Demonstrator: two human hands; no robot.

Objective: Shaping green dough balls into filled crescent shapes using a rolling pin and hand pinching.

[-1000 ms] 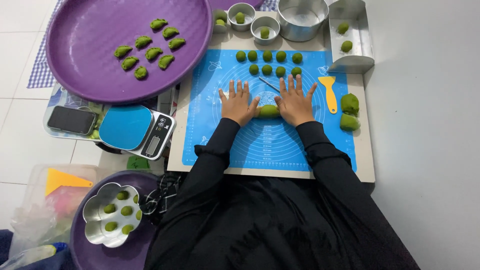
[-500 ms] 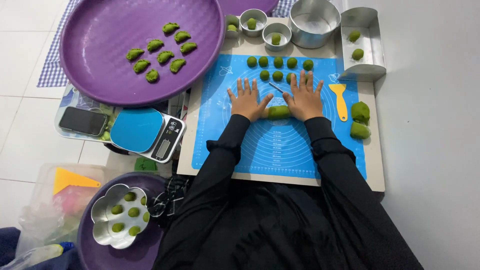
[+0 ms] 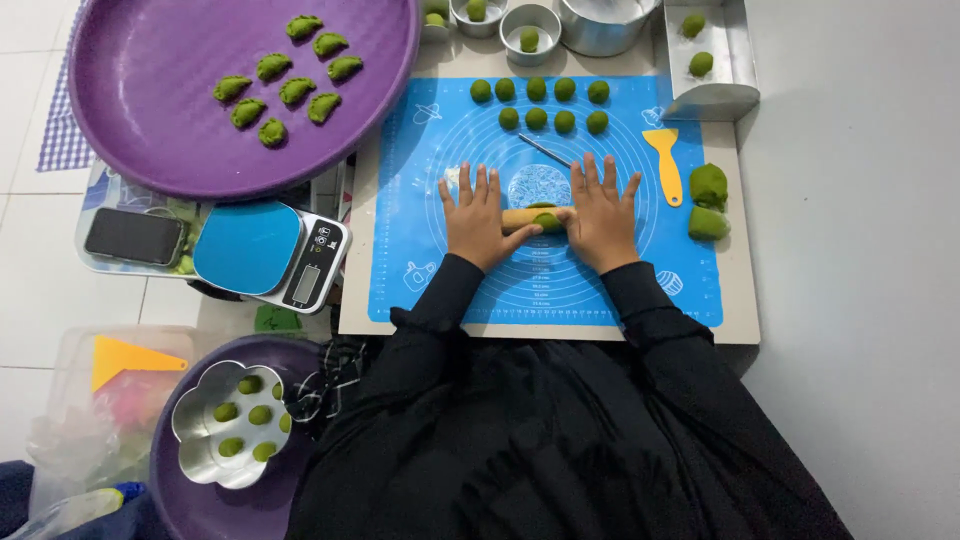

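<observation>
In the head view, near the centre of the frame, the left hand (image 3: 478,217) and the right hand (image 3: 601,213) are laid flat with fingers spread on a short wooden rolling pin (image 3: 527,215), which is pressed across a small green lump of dough (image 3: 546,220) on the blue silicone baking mat (image 3: 440,270); neither hand is closed around anything. Compared with the pictures of a moment earlier, the hands are seen to have been kept on the pin at the same spot on the mat, the dough is kept beneath it, so rolling is judged to be under way and the piece not yet flattened. Above the hands, two rows of green dough balls (image 3: 537,104) are set out; a yellow plastic scraper (image 3: 664,160) is placed to the right. At upper left, folded green dumplings (image 3: 285,78) are gathered on a round purple tray (image 3: 150,150), with a blue-topped kitchen scale (image 3: 268,252) below it.
</observation>
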